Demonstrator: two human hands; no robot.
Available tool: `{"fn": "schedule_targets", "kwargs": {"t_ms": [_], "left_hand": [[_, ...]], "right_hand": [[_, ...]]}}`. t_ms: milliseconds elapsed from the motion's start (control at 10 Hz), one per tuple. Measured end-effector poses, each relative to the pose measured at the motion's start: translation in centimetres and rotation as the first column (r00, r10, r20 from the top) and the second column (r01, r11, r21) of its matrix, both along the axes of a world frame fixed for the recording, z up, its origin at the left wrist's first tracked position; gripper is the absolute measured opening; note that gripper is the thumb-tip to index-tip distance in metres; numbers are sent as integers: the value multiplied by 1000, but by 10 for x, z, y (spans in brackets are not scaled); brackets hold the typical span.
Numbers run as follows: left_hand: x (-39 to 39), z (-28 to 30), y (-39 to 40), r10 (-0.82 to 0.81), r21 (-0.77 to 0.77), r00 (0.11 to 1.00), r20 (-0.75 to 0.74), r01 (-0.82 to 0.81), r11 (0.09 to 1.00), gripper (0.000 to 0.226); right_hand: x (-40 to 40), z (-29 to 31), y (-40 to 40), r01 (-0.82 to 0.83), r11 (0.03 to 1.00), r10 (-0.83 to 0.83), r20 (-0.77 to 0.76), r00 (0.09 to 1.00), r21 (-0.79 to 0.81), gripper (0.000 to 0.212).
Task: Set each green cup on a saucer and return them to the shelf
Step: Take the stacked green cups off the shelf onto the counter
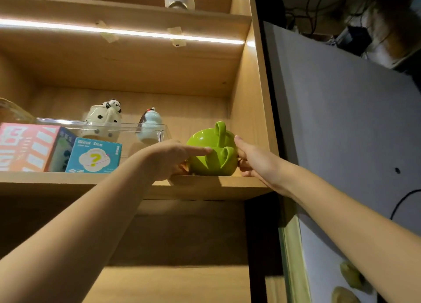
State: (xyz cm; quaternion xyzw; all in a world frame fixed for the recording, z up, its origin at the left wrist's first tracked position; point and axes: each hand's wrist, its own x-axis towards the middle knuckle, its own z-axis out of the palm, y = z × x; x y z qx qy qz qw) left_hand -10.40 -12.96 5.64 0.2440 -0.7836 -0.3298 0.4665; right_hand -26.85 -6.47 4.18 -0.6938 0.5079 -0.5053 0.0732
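Two glossy green cups (211, 153) sit stacked on the right end of the wooden shelf (227, 184), their handles toward me, one above the other. My left hand (173, 159) presses against the stack's left side with a finger stretched over the lower cup. My right hand (255, 159) touches the right side, fingers extended along it. Both hands enclose the stack between them. No saucer shows under the cups; their base is hidden by the shelf edge.
A clear plastic bin (127, 129) holds a panda teapot (104, 118) and a pale blue figurine (151, 126). A blue blind box (94, 155) and a pink box (27, 147) stand at the left. The cabinet's side wall (252, 111) is close on the right.
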Motion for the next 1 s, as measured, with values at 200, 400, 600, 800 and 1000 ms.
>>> {"fn": "schedule_targets", "kwargs": {"t_ms": [200, 400, 600, 800, 1000], "left_hand": [[3, -9, 19, 94, 27, 992, -88, -92, 995, 65], [2, -19, 48, 19, 43, 976, -215, -10, 999, 57], [11, -40, 87, 11, 57, 921, -389, 12, 998, 46], [28, -96, 120, -13, 97, 923, -385, 54, 994, 72], [34, -176, 145, 19, 128, 927, -376, 31, 991, 87]], "right_hand": [[3, -10, 25, -68, 998, 69, 86, 994, -7, 65], [21, -19, 50, -161, 987, 163, 266, 950, -32, 65], [30, -35, 87, -333, 936, 346, 489, 801, -116, 57], [31, -83, 121, -356, 928, 334, 679, 654, -114, 31], [32, -151, 141, -325, 944, 253, 765, 592, -61, 25]]}}
